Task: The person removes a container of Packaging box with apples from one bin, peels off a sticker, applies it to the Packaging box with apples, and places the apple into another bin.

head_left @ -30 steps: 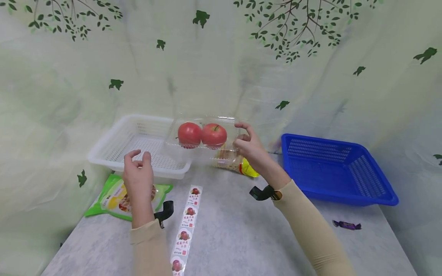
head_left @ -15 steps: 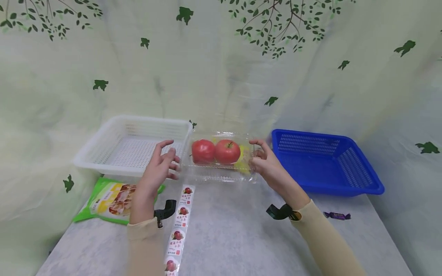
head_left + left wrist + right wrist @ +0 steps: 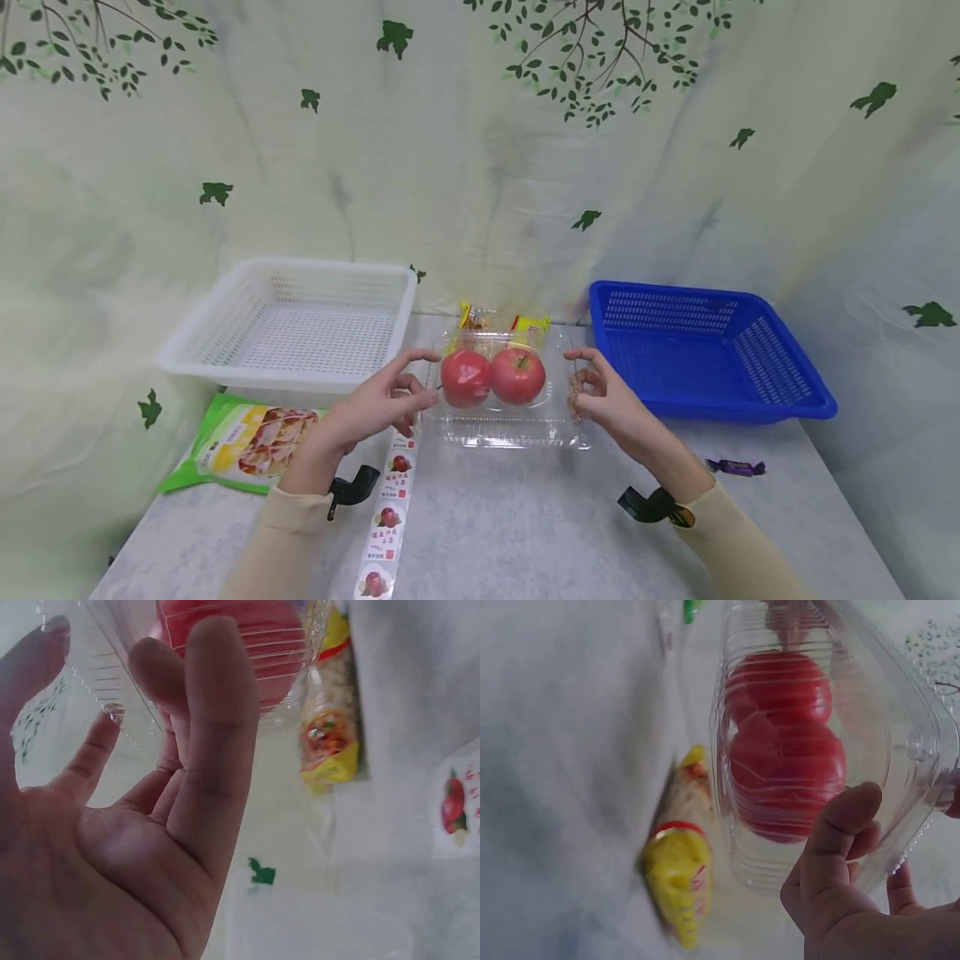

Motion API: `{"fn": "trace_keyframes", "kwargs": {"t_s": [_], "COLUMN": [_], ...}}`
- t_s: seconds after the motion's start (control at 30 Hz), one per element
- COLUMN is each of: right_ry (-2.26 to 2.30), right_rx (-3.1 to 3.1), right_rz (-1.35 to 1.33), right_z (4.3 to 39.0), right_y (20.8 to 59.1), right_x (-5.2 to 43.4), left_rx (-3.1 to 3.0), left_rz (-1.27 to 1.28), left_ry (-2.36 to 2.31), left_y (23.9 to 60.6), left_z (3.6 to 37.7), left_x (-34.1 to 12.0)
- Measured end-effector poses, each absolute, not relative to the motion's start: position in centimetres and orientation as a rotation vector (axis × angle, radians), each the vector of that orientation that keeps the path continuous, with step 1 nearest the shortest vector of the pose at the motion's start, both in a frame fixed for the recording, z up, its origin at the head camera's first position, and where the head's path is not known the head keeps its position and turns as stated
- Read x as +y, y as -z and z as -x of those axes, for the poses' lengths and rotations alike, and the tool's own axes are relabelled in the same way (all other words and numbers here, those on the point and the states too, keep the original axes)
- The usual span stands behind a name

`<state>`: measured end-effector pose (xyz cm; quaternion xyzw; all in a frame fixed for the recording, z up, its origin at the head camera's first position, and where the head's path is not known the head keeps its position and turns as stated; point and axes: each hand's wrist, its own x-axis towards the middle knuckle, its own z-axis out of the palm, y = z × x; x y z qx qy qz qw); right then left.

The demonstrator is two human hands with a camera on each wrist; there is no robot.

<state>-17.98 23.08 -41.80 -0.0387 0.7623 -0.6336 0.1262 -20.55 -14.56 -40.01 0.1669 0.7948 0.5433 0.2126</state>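
Between my two hands, above the table, is a clear plastic clamshell box (image 3: 487, 429) holding two red apples (image 3: 518, 377). My right hand (image 3: 611, 404) grips the right end of the box, fingers curled at its edge; the right wrist view shows the same grip. At the opposite end, my left hand (image 3: 375, 408) has its thumb and fingers curled at the box's edge. In the left wrist view the fingertips (image 3: 217, 645) lie against the ridged plastic. The box partly covers a yellow-ended clear food packet (image 3: 679, 862) lying on the table behind it.
A white basket (image 3: 202, 362) stands at the back left, and a blue basket (image 3: 720, 408) at the back right. Beside my left arm lie a green food bag (image 3: 255, 442) and a strip of apple stickers (image 3: 387, 517). A purple-wrapped candy (image 3: 737, 467) lies at right.
The box of apples has come down and nearer, moving right from over the white basket's edge. My left hand has moved right to the box's left end. The right hand kept its grip.
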Motion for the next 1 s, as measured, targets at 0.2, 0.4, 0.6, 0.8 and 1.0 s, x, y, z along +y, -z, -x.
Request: {"fn": "trace_keyframes", "kwargs": {"t_s": [0.2, 0.4, 0.6, 0.8, 1.0], "right_ry": [1.772, 1.772, 1.777, 1.774, 1.804], "right_rx": [2.250, 2.242, 2.240, 2.239, 2.230], "right_rz": [0.107, 0.058, 0.041, -0.007, 0.045], "right_z": [16.8, 16.0, 15.8, 15.8, 15.7], "right_y": [43.7, 45.3, 46.3, 47.1, 47.9], "right_x": [24.4, 24.8, 25.1, 25.3, 25.4], "left_rx": [2.177, 2.185, 2.158, 2.159, 2.180], "left_rz": [-0.501, -0.512, -0.502, -0.507, -0.482], "left_ry": [-1.485, -1.479, -1.489, -1.473, -1.460], "left_y": [41.9, 43.3, 44.4, 44.9, 45.0], "left_z": [20.5, 20.4, 20.3, 20.1, 19.8], "left_x": [-13.4, -12.7, -12.1, -11.7, -11.7]}}
